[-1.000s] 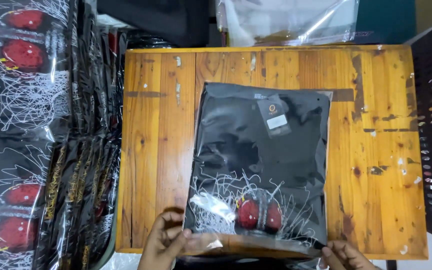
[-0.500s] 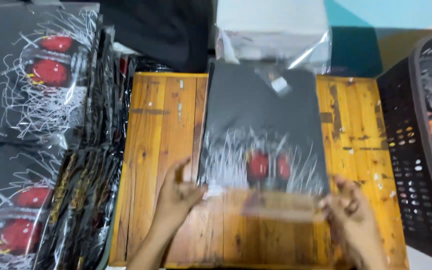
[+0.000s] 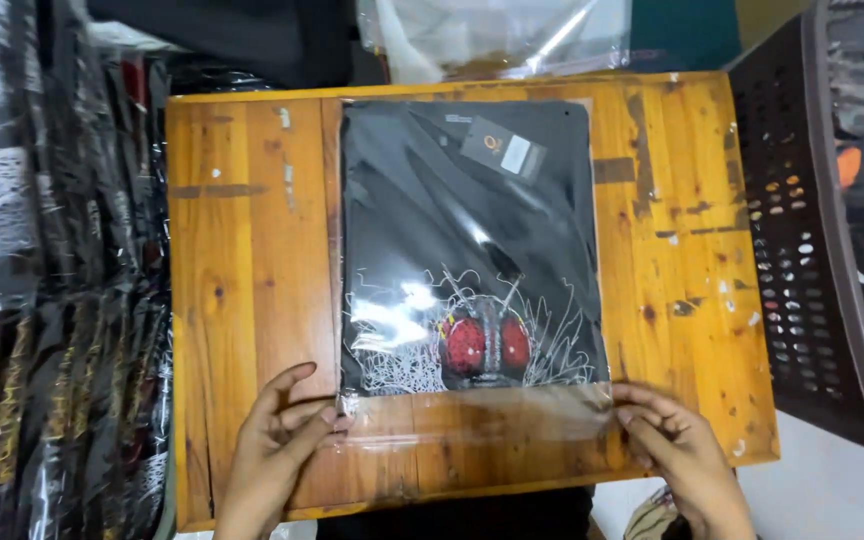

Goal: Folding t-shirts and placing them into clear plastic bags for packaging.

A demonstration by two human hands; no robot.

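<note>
Folded black T-shirt (image 3: 472, 240), sealed inside a clear plastic bag (image 3: 472, 420), is seen lying flat on a small orange-brown wooden table (image 3: 252, 260), viewed from directly above. A white scribbled line design with two round red eye shapes (image 3: 485, 345) is printed on the lower part of the shirt, and a small dark tag with a white label (image 3: 502, 150) is seen near its top edge. An empty, see-through flap of the bag extends beyond the shirt's lower edge, toward the person.

That flap is pinched at its two corners. The left hand (image 3: 272, 450) is placed at the flap's left corner, with thumb and fingers closed on the plastic. The right hand (image 3: 682, 450) is placed at the flap's right corner, fingertips pressed on the plastic. The hands are held well apart, one at each side of the bag.

To the left of the table, a stack of similar bagged black shirts (image 3: 52, 300) with glossy wrapping is piled. To the right, a dark perforated plastic basket (image 3: 802, 250) is set just beside the table. Beyond the table's far edge, more clear plastic packaging (image 3: 492, 35) is visible.
</note>
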